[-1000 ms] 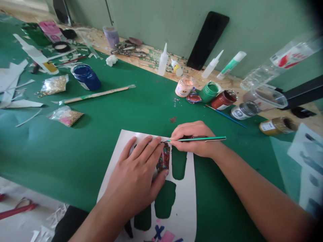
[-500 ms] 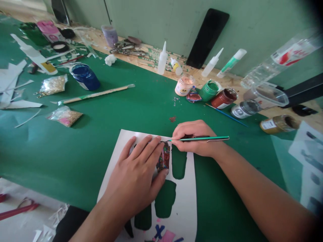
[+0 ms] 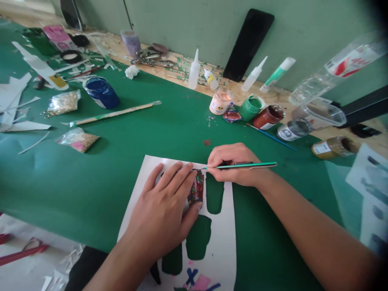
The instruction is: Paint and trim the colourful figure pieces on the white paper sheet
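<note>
My left hand [image 3: 165, 202] lies flat with its fingers stretched over a white paper sheet [image 3: 226, 242] that has several cut-out openings. Its fingertips and thumb press on a small painted piece [image 3: 198, 188] in dark reds, greens and blues, partly hidden under the hand. In my right hand [image 3: 232, 161], closed in a writing grip, is a slim green pen [image 3: 260, 165] with a clip. The pen's tip points left, at the top edge of the painted piece. Blue and pink scraps [image 3: 192, 276] rest at the sheet's lower part.
Open paint jars in peach [image 3: 220, 106], green [image 3: 251, 109], red-brown [image 3: 268, 121] and ochre [image 3: 329, 148] line the back right. A blue jar [image 3: 104, 99], a paintbrush [image 3: 118, 113] and bead bags [image 3: 83, 141] are at left. A plastic bottle [image 3: 336, 74] leans far right.
Hardly anything differs. The pen and my right hand have shifted very slightly; my left hand keeps its place on the painted piece.
</note>
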Motion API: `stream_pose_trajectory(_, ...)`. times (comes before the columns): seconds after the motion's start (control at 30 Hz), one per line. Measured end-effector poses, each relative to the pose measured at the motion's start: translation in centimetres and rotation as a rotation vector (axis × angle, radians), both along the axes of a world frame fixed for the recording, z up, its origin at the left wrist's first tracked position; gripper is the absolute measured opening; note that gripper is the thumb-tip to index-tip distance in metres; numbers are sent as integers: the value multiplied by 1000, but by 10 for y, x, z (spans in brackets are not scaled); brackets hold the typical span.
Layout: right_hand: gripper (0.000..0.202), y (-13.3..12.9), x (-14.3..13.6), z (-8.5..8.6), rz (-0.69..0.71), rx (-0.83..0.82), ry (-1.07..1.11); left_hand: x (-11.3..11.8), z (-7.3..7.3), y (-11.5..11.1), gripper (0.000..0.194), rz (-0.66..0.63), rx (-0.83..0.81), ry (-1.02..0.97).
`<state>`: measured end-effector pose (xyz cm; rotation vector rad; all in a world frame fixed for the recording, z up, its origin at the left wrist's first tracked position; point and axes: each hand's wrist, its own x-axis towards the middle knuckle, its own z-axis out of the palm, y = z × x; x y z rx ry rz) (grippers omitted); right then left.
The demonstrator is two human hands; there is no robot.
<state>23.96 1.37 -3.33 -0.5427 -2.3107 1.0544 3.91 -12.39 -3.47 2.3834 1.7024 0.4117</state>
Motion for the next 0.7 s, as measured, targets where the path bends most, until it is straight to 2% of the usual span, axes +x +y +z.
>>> stream_pose_trajectory(0.23, 16, -1, 3, -1, -20, -50, 0, -1, -1, 0, 51, -13, 10, -2)
stream_pose_trajectory(0.47, 17, 6, 9, -13, -246, -510, 313, 0, -1, 0, 50, -35, 30, 47)
stream_pose_trajectory(0.6, 26, 9, 8, -16, -271, -694, 384, -12, 2, 11, 48, -183, 62, 97)
stream_pose_trajectory(0.7, 28, 10, 8, -17, -268, -751, 413, -23, 13, 24, 44, -311, 88, 186)
